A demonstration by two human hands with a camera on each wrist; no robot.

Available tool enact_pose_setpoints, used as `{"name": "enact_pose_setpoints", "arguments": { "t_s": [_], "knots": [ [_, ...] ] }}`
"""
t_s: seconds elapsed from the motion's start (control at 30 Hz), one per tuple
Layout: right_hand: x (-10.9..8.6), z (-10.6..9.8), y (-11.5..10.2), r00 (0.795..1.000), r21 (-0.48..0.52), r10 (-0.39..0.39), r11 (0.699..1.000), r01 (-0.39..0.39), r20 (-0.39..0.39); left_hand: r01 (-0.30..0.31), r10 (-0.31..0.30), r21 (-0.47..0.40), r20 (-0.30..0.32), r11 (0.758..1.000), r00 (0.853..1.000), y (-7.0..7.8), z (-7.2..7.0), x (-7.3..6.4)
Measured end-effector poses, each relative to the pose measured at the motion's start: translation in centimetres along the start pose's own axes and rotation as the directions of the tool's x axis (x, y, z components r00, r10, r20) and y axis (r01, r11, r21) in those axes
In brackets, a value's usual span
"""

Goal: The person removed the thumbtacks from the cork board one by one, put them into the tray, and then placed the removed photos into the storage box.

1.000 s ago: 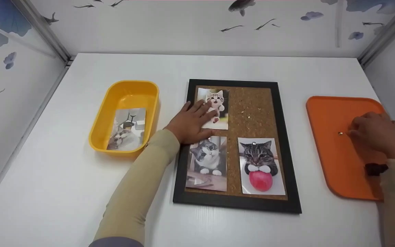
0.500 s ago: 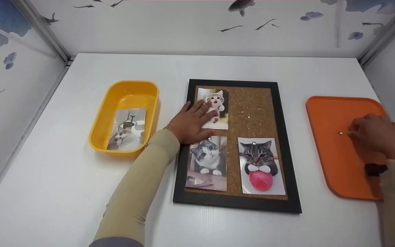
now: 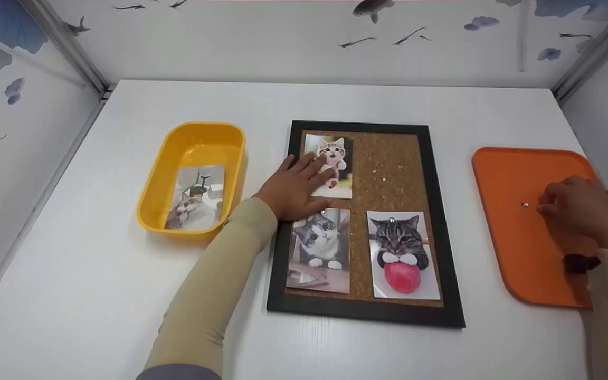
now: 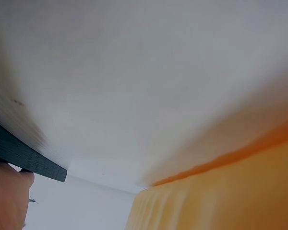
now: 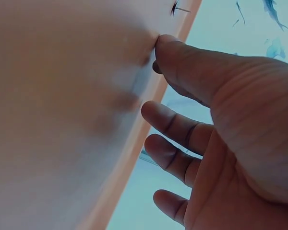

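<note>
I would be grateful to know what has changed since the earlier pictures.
The right hand has edged slightly right, away from the pin on the orange tray; no grasp or release is plain. The left hand, photos, corkboard and yellow bin stayed put.

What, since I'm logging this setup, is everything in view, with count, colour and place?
pins: at least three, silvery, one on the tray, one on each lower pinned photo
pinned photos: three, multicoloured, upper left, lower left, lower right of the corkboard
corkboard: one, brown with black frame, table middle
loose photo: at least one, mostly grey, in the tub
tub: one, yellow, left
tray: one, orange, right
table: one, white, underneath
wall panels: three, pale, around back and sides
dark item: one, at right wrist, unclear
sleeves: two, beige, on both arms
left hand: one, on upper-left photo
right hand: one, over tray
</note>
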State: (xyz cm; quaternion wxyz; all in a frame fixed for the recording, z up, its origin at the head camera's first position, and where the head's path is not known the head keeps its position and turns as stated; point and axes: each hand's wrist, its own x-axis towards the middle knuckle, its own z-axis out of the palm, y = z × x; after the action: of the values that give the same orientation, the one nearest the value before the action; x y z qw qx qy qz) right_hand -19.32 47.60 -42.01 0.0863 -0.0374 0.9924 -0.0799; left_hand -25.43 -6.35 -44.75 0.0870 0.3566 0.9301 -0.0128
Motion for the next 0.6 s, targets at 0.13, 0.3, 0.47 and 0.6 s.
{"name": "enact_pose_setpoints", "arguments": {
  "t_s": [0.13,0.3,0.47,0.6],
  "knots": [
    [-0.2,-0.07,-0.1,1.0,-0.003,0.011,1.0,-0.011,0.008,-0.002,0.002,-0.004,0.0,1.0,1.0,-0.02,-0.04,-0.03],
    [-0.44,-0.3,-0.43,1.0,-0.014,0.018,1.0,-0.018,0.006,0.0,0.0,-0.002,0.008,1.0,1.0,-0.04,-0.09,-0.02],
    [-0.65,-0.46,-0.69,1.0,-0.029,0.012,1.0,-0.012,-0.009,0.0,0.0,-0.003,0.012,1.0,1.0,-0.04,0.03,0.06],
    [-0.68,-0.52,-0.89,1.0,-0.038,0.001,0.999,-0.002,-0.026,-0.002,0.002,-0.001,0.015,1.0,1.0,0.08,-0.05,0.05]
  ]
}}
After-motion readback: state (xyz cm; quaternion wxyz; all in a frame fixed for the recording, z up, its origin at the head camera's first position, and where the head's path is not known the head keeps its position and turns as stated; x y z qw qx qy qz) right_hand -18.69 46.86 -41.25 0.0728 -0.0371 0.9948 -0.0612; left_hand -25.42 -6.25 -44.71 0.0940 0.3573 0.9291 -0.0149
